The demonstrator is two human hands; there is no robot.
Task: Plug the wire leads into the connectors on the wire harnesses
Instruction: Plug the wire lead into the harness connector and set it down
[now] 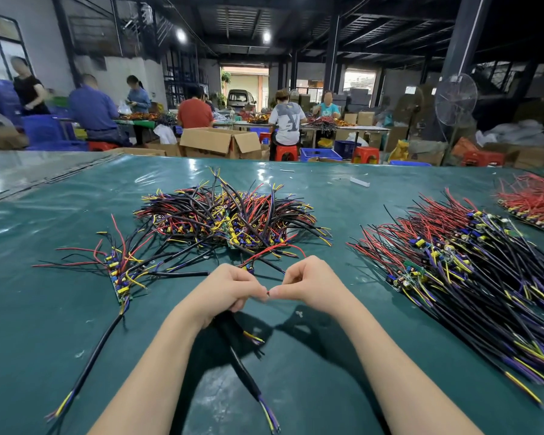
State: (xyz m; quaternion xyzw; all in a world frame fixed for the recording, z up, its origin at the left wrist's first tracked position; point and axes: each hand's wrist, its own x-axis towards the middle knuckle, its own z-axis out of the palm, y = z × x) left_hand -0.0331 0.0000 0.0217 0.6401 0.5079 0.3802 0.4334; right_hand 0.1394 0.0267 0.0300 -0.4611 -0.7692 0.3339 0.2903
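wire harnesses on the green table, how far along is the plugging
Done, likely: the short row laid out at left. In hand: left hand and right hand pinch a red wire end together; the left also grips black cables. Left: the tangled middle pile and probably the big right stack, so much remains.

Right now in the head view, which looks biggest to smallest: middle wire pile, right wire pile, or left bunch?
Largest: right wire pile, though partly nearer the camera.
Then: middle wire pile.
Smallest: left bunch.
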